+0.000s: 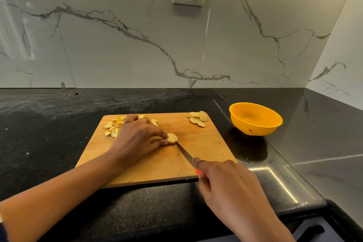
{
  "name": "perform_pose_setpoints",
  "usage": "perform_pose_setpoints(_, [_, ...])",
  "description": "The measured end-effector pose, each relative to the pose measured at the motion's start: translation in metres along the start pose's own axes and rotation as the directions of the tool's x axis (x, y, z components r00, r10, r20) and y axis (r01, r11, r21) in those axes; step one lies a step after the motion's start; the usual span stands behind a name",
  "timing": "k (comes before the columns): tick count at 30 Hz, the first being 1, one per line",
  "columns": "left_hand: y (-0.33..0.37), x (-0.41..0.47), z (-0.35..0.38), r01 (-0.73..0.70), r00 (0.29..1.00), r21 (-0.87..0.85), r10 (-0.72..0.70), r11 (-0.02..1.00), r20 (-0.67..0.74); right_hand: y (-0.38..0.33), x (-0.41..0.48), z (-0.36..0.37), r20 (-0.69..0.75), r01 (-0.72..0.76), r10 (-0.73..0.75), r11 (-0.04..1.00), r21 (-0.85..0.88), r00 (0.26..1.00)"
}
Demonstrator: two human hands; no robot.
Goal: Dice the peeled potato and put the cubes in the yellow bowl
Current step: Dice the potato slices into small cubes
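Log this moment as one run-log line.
stage: dicing | left hand holds potato slices on cutting board | right hand grips knife, blade at slices | cubes on board | yellow bowl looks empty

**Both hands low, palms down**

With the left hand [137, 139]: bare forearm reaching in from the lower left, palm down, fingers curled, fingertips pinching a potato piece [172, 138]; with the right hand [225, 180]: reaching in from the lower right, back upward, curled round the handle of a knife [184, 153], index finger stretched along the blade's spine.
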State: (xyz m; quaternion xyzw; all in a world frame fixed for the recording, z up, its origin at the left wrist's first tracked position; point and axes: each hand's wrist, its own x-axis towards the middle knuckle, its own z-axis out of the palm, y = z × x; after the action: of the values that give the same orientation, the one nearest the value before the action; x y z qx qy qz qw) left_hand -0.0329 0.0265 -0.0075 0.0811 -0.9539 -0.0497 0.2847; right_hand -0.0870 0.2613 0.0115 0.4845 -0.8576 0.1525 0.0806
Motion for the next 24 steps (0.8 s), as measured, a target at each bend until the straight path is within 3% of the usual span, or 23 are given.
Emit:
perform_pose_setpoints(7, [-0.002,0.000,-0.001,0.002,1.000,0.022,-0.003,1.000,0.015,0.000,0.014,-0.006,-0.117,-0.041,0.048,0.997,0.059,0.992])
perform_pose_setpoints(24, [-0.006,0.002,-0.001,-0.102,0.988,0.091,0.091,0.991,0.122,-0.003,0.042,0.028,-0.032,-0.029,0.031,0.997,0.068,0.999])
